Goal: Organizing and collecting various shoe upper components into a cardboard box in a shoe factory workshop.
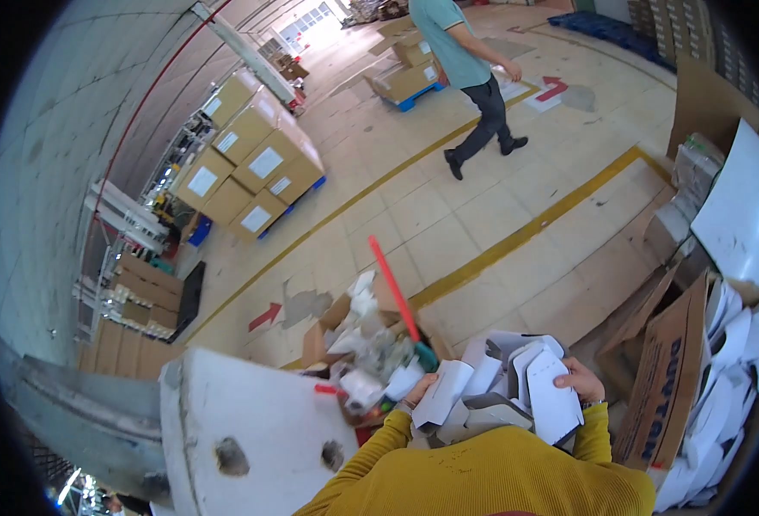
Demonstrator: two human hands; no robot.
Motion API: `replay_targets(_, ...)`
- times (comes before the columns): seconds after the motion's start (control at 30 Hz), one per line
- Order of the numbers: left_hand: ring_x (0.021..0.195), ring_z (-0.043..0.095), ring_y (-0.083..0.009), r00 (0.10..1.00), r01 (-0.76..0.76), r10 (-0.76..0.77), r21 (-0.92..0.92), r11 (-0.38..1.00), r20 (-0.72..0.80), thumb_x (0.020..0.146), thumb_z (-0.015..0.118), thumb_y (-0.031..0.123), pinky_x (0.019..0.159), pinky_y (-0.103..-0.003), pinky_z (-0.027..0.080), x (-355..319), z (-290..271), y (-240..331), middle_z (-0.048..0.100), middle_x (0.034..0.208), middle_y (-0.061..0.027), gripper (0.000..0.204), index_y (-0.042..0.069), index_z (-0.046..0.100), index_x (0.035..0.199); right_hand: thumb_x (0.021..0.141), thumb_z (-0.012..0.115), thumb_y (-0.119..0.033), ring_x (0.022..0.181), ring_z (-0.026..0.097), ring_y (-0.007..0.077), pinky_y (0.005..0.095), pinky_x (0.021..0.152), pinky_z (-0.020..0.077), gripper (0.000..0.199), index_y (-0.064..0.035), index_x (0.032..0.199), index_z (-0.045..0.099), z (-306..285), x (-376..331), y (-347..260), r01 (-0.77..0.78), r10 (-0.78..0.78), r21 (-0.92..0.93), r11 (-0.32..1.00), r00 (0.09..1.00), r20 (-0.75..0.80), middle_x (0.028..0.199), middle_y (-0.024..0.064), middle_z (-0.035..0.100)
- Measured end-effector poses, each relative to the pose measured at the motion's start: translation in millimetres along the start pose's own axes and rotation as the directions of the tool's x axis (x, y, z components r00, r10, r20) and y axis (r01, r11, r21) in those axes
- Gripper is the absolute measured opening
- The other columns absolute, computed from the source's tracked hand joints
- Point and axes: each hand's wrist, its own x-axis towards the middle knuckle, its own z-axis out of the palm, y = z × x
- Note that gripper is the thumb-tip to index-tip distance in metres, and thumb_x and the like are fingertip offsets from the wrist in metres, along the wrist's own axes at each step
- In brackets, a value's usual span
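Note:
A loose bundle of white and grey cardboard pieces (483,400) rests against my front. My left hand (421,390) is closed round its left side, beside a folded white flap. On the right, my right hand (581,378) grips the edge of a large white card panel in the same bundle, thumb over its face. Just past my left hand stands an open carton of waste (315,344), with crumpled paper and clear plastic in it. A long red handle (394,288) with a green end slants up from that carton.
To my right, a large brown carton (667,378) stands beside a heap of white card scraps (723,413). A white pillar (259,430) is at my left. Beyond, a person (474,77) walks across the floor near yellow lines, and stacked cartons (255,159) sit on a blue pallet.

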Motion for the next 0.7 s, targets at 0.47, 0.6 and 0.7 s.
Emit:
replay_targets(0.47,0.065,0.062,-0.0135,0.756,0.438,-0.234,-0.207,0.875,0.612,0.084,0.056,0.04,0.059,-0.026,0.053,273,81,145,0.065,0.087,-0.0075,0.043,0.004,0.057,0.107,0.065,0.074,-0.03,0.074,0.057,0.0173,0.0283,0.067,0.0487,0.052,0.0,0.1,0.051,-97,61,-63,0.271,-0.234,-0.033,0.962,0.754,-0.614,0.086,0.0074,0.059)
replay_targets(0.6,0.066,0.06,-0.0103,0.789,0.294,-0.186,-0.094,0.951,0.586,0.084,0.056,0.039,0.061,-0.026,0.051,350,68,194,0.064,0.087,-0.004,0.038,0.007,0.058,0.103,0.066,0.072,-0.035,0.079,0.056,0.0175,0.0289,0.069,0.0474,0.054,-0.0007,0.102,0.05,-122,124,-86,0.323,-0.31,-0.093,0.942,0.727,-0.613,0.09,0.0074,0.058)
replay_targets(0.7,0.07,0.059,-0.0087,0.709,0.363,-0.236,-0.057,0.93,0.665,0.084,0.057,0.041,0.064,-0.025,0.051,421,31,232,0.063,0.089,-0.0024,0.04,0.007,0.058,0.106,0.066,0.071,-0.035,0.082,0.056,0.0172,0.0295,0.072,0.0464,0.057,-0.0001,0.105,0.05,-132,200,-113,0.372,-0.332,-0.075,0.925,0.696,-0.637,0.092,0.0074,0.058)
